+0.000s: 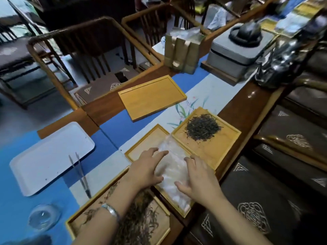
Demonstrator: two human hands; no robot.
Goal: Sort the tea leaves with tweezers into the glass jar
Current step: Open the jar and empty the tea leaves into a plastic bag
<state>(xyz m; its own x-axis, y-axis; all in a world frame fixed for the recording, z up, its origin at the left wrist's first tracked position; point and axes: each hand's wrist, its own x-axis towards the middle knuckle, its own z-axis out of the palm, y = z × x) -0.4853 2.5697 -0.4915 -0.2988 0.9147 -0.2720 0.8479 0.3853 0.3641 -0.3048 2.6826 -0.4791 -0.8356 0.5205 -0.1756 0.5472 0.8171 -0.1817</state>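
Note:
A clear plastic bag (172,171) lies across a wooden tray (136,151) in the middle. My left hand (146,171) and my right hand (198,179) rest on its two sides, fingers spread, flat on the bag. A pile of dark tea leaves (202,127) sits on the wooden tray (224,147) at right. More tea leaves (141,214) lie on the near wooden tray (77,225), partly hidden by my left forearm. Metal tweezers (80,174) lie on the table, left of my hands. The glass jar (44,219) stands at the lower left.
A white tray (46,156) lies at left, an empty wooden tray (152,97) further back. Paper packets (182,52), a grey box with a dark teapot (246,34) and a dark figure (283,55) stand at the far end. Chairs line the left side.

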